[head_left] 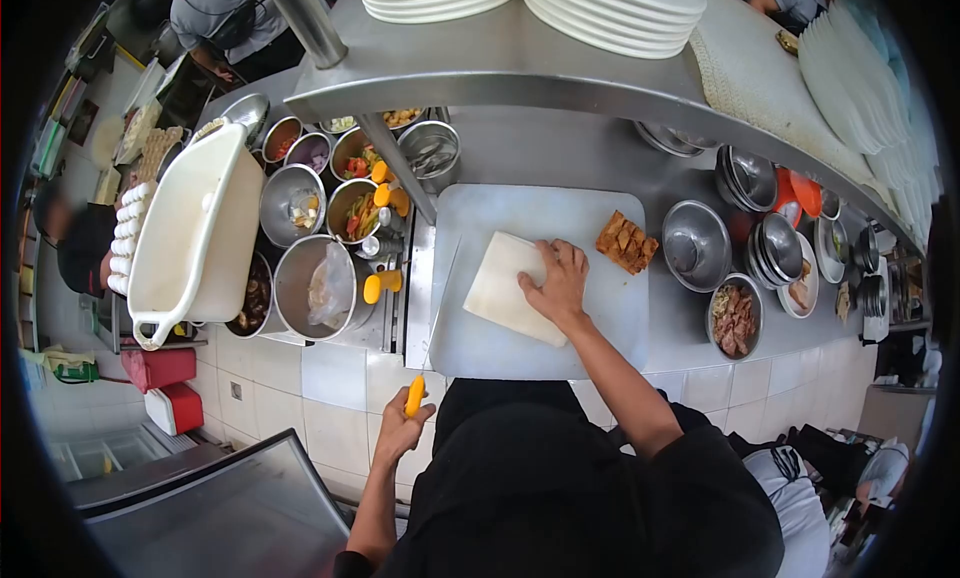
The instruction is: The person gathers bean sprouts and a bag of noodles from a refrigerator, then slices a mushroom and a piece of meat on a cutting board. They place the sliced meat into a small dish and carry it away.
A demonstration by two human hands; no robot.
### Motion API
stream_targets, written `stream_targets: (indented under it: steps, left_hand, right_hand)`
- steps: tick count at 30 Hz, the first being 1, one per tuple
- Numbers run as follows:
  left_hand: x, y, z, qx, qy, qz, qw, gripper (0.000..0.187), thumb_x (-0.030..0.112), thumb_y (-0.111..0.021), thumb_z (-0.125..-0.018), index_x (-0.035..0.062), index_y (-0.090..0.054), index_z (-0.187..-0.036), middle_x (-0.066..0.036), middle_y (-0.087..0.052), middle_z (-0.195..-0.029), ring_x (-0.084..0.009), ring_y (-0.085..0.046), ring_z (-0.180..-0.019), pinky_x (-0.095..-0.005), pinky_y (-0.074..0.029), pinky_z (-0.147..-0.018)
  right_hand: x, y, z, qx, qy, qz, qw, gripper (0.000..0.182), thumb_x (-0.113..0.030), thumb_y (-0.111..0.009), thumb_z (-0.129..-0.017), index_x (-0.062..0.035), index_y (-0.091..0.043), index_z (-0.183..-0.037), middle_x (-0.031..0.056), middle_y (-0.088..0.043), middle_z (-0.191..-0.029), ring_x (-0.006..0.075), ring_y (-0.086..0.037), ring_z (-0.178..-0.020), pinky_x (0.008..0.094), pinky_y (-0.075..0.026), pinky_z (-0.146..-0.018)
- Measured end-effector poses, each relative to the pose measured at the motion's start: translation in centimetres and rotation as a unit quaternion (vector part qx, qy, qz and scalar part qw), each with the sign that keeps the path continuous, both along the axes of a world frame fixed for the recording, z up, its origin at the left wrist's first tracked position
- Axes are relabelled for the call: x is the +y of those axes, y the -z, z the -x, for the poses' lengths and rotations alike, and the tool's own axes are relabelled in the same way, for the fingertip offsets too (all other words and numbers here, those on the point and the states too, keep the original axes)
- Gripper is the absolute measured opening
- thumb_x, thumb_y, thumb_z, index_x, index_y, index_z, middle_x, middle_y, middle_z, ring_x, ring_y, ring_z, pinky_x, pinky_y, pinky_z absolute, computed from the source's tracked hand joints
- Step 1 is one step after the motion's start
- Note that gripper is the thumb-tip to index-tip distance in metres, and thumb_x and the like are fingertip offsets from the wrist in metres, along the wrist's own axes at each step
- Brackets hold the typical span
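My left hand (400, 428) is closed round the yellow handle of a knife (414, 396), below the front left corner of a white cutting board (600, 338). Its long thin blade points away from me, over the board's left side. With fingers spread, my right hand (560, 278) lies on a cream folded cloth (510, 283) in the middle of the board. To the right of that hand sits a piece of browned, scored food (627, 243), apart from the cloth.
Metal bowls (697, 246) and a bowl of sliced meat (735, 318) stand at right. Left are a large white tub (190, 238), pots of ingredients (315, 288) and yellow-handled tools (383, 286). A steel shelf (450, 88) with stacked plates (615, 13) overhangs the counter. Other people are nearby.
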State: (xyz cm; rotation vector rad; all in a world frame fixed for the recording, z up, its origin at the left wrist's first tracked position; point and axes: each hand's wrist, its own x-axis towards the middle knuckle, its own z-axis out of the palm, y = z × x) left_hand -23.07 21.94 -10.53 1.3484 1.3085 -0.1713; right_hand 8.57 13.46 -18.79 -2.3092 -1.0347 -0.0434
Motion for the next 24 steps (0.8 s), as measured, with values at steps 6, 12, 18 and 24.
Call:
stream_targets:
  steps: [6,12,18,24]
  left_hand:
    - [-0.4,1.4,-1.9,-0.142,0.048,-0.056,0.987,0.017,0.000,-0.062,-0.077,0.0009,-0.061,-0.093,-0.004,-0.058,-0.070,-0.0120,-0.052,-0.063,-0.0264,-0.042,-0.059]
    - [0.3,-1.6,-7.1,-0.030,0.138,-0.172,0.975,0.062,0.055,-0.057,-0.089,-0.0038,-0.056,-0.069,-0.018,-0.054,-0.060,-0.0253,-0.059,-0.063,-0.0379,-0.044,-0.060]
    - [-0.1,0.7,-8.0,0.053,0.141,-0.172,0.973,0.081,0.068,-0.036,-0.092,-0.0066,-0.060,-0.071,-0.028,-0.059,-0.067,-0.0421,-0.059,-0.069,-0.0475,-0.045,-0.069]
    - [0.3,0.4,-8.8,0.105,0.168,-0.145,0.969,0.083,0.066,-0.033,-0.094,-0.0089,-0.064,-0.076,-0.034,-0.061,-0.074,-0.0486,-0.061,-0.080,-0.0501,-0.046,-0.076]
  right_hand:
    - [-1.0,-0.2,1.5,0.062,0.018,-0.031,0.997,0.047,-0.028,-0.070,-0.076,-0.0048,-0.059,-0.116,0.0142,-0.051,-0.119,0.0332,-0.040,-0.114,0.0467,-0.030,-0.101]
    - [3.6,-5.6,-3.6,0.160,0.070,-0.343,0.923,0.026,-0.015,-0.059,-0.091,-0.0036,-0.059,-0.115,0.0140,-0.054,-0.120,0.0296,-0.045,-0.117,0.0384,-0.035,-0.102]
    - [10.5,-4.4,-6.6,-0.013,-0.127,-0.162,0.978,0.038,-0.038,-0.056,-0.094,-0.0062,-0.059,-0.116,0.0136,-0.050,-0.127,0.0330,-0.038,-0.127,0.0484,-0.028,-0.108]
    - [11.4,-2.2,-6.2,0.051,-0.169,0.056,0.983,0.060,-0.056,-0.034,-0.097,-0.0108,-0.052,-0.132,0.0141,-0.033,-0.149,0.0326,-0.010,-0.145,0.0556,-0.007,-0.116]
